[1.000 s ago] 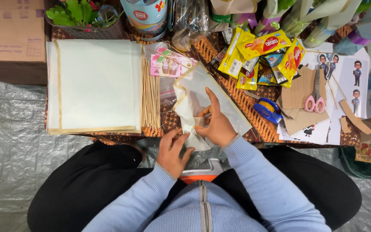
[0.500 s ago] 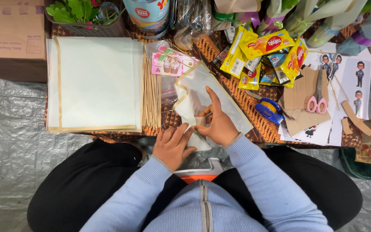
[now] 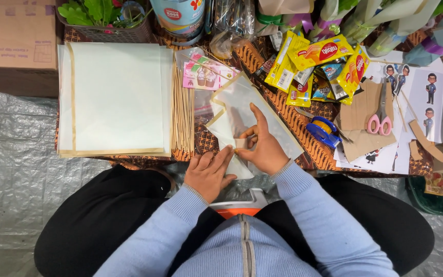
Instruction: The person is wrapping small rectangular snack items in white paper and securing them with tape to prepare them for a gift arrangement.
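The translucent paper sheet [image 3: 242, 107], edged with a gold strip, lies at an angle near the front edge of the low table [image 3: 283, 102], which is covered in a brown patterned cloth, directly in front of the person. Just to its left lies a bundle of thin wooden skewers [image 3: 182, 113], and beyond them a flat stack of pale sheets [image 3: 116, 97]. A small clear packet with pink pictures [image 3: 206, 77] lies partly under the sheet's upper corner. To the right sit a blue tape dispenser [image 3: 324, 131], yellow snack packets [image 3: 319, 64], brown card pieces with pink-handled scissors [image 3: 381, 113] on them, and printed cartoon figure cutouts [image 3: 429, 97]. A cardboard box [image 3: 14, 46] stands at far left, a basket of green leaves [image 3: 103, 20] at the back.

The right hand [image 3: 265, 146] rests on the sheet, forefinger stretched along it, thumb and fingers pinched on a small piece of tape [image 3: 240, 143] at the fold. The left hand [image 3: 208, 172] lies flat with fingers extended, its fingertips pressing the sheet's lower flap beside the tape; it grasps nothing.

The sheet's lower corner overhangs the table edge toward the person's lap. The skewers and dispenser crowd both sides closely.
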